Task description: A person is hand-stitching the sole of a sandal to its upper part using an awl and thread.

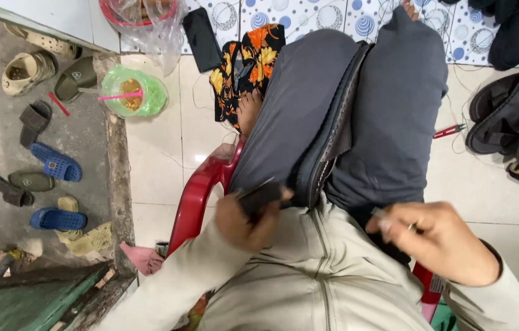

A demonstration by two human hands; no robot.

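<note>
Down from the head view, the person sits on a red plastic chair (195, 199) with a dark strip of fabric (327, 147) lying along the lap, between the grey trouser legs. The left hand (248, 219) is closed around the strip's near end, fingers curled tight on it. The right hand (440, 240) is narrowed to a pinch on something small and thin at its fingertips; what it is, I cannot tell.

A clear plastic bag (146, 27) sits crumpled at the top, and beside it a green plastic cup (134, 92) with a pink straw stands at the tile edge. A flat black phone (203, 38) lies on the dotted mat (308, 15), next to an orange-flowered cloth (244, 67).

Left of the tile's broken edge, rough concrete carries scattered sandals, two of them blue (57, 164). Right of the knees, glossy pale tile lies open as far as red snips (449, 130) and black sandals (511, 113).
</note>
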